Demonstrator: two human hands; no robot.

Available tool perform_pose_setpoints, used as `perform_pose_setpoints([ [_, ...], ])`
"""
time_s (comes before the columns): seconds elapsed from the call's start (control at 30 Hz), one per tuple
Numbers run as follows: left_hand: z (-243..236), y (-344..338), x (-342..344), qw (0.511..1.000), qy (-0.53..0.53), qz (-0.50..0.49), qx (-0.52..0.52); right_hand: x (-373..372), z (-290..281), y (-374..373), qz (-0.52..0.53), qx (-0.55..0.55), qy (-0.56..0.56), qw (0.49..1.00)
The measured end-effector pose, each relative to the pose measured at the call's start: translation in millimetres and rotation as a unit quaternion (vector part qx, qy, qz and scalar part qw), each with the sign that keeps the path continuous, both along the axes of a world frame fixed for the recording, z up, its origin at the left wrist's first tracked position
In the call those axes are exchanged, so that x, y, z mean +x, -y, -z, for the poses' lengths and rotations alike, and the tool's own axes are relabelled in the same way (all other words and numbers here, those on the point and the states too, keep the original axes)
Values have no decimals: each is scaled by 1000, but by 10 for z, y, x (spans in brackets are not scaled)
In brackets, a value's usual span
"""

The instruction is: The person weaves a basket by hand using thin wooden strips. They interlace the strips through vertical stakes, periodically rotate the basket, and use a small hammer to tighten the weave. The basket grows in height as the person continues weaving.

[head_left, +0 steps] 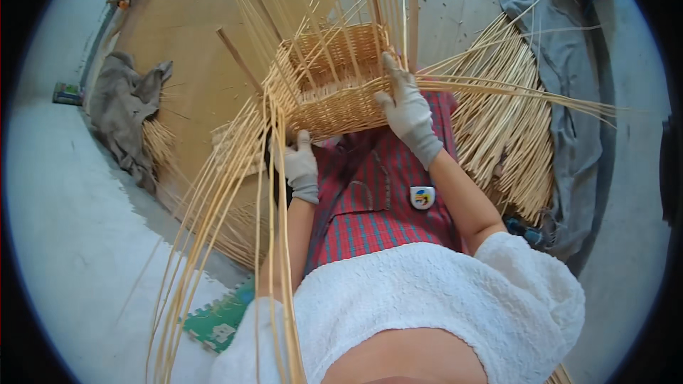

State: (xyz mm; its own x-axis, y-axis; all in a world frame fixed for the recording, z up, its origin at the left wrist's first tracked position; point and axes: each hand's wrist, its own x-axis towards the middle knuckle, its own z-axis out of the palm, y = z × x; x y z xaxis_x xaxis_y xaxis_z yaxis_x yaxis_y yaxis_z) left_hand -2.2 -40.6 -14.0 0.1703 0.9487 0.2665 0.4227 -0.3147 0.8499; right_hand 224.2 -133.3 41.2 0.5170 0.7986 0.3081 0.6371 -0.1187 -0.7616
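A rectangular wicker basket, partly woven from pale rods, is held tilted above my lap with its hollow in view. Long unwoven rods fan out from its left corner toward me; others rise from the far side and stick out to the right. My right hand, in a pale work glove, grips the basket's right end, its index finger laid along the corner. My left hand, gloved too, holds the near left corner from below. Its thumb points up at the wall, and some fingers are hidden behind the rods.
A thick bundle of rods lies to the right on a grey cloth. Another grey cloth partly covers rods at the left. Flat wooden strips stand up around the basket. A green foam mat lies at lower left.
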Motion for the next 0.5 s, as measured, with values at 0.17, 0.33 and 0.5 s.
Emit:
perform_pose_setpoints([
  [0.17,-110,-119,-392,990,67,-111,-61,-1102,-22,141,-228,-44,-134,963],
  [0.33,-521,132,-718,995,91,-6,-47,-1886,-479,-156,-386,197,55,900],
  [0.5,-882,208,-864,985,-77,131,76,-1482,-314,-102,-546,183,62,815],
])
